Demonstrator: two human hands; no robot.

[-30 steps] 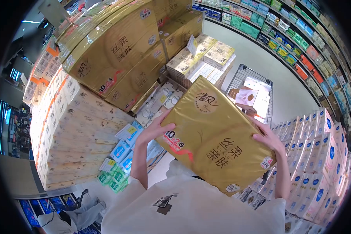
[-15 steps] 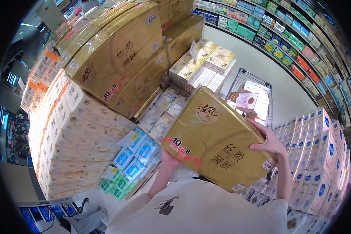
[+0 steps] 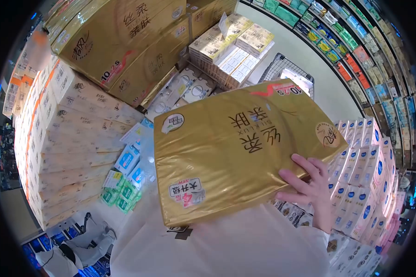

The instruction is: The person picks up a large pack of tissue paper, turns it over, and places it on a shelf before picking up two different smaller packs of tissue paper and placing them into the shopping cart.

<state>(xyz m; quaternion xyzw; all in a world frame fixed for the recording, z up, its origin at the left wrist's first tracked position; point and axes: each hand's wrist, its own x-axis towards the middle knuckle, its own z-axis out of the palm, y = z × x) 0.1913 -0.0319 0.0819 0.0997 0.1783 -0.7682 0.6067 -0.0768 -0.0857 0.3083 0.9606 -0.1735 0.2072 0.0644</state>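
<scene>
A large gold tissue pack (image 3: 203,161) is held up in front of my chest, its printing upside down from this view. My right hand (image 3: 307,184) grips its lower right edge, with the fingers bent over onto the gold face. My left hand does not show; the pack may hide it. Behind the pack's upper edge are white and grey packs (image 3: 189,87) in a low display. Blue and white packs (image 3: 130,159) and green packs (image 3: 122,194) lie to its left.
Stacked gold packs (image 3: 138,51) rise at the upper left, above a tall pile of pale tissue packs (image 3: 78,134). A shopping cart (image 3: 282,67) stands beyond the held pack. Pink and white packs (image 3: 363,171) are stacked at right, and shelves (image 3: 351,69) curve behind.
The gold pack has turned round, so its printing is now inverted, and it sits further left. My left hand has gone out of sight. The view has shifted, with the cart now partly covered.
</scene>
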